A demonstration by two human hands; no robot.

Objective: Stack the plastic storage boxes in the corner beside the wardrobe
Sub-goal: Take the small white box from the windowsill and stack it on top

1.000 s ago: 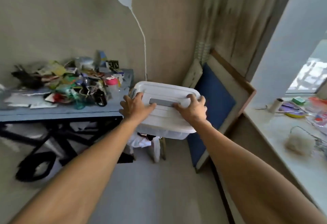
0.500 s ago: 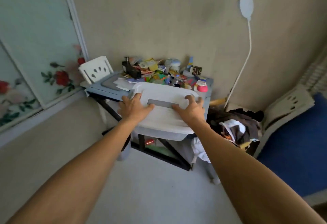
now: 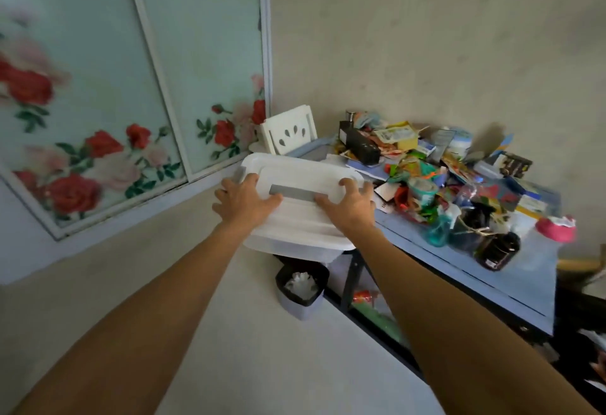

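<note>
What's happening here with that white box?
A person is carrying a white plastic storage box with both hands, the left hand and the right hand gripping its lid on either side of a grey handle strip. The box is held in the air, not set down, in front of a cluttered blue table. To the left stands a wardrobe with rose-patterned sliding doors. A small bin sits on the floor below the box.

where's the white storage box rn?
Centre of the head view: the white storage box is held in the air between the left hand and right hand, above the bin, beside the cluttered table.
</note>
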